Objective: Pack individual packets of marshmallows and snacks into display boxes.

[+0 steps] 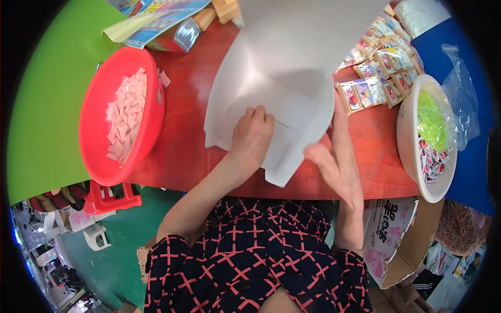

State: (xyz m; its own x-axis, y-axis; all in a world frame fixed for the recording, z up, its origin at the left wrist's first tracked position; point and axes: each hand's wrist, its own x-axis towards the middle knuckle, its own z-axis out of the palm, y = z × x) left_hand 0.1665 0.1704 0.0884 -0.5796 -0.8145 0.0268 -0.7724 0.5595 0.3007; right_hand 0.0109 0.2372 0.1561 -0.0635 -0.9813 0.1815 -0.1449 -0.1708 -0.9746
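A large white cardboard box (297,94), partly folded, stands open toward me on the red table, its tall back panel rising past the upper edge of the view. My left hand (253,133) is inside it, fingers curled in a fist against the white card; what they hold, if anything, is hidden. A thin dark line, perhaps a slit, runs from beside the knuckles. Along the box's right edge lies my right hand (336,151), fingers stretched up the outer side and thumb apart from them. Its fingertips are partly hidden by the card.
At left, a red basin (159,99) holds many small pink packets (128,115). A white basin (407,130) at right contains red-and-white sachets and a green bag (432,120). Stacked small printed packs (360,94) lie behind it. Printed sheets (162,23) sit far left; a cardboard carton (412,245) stands below the table.
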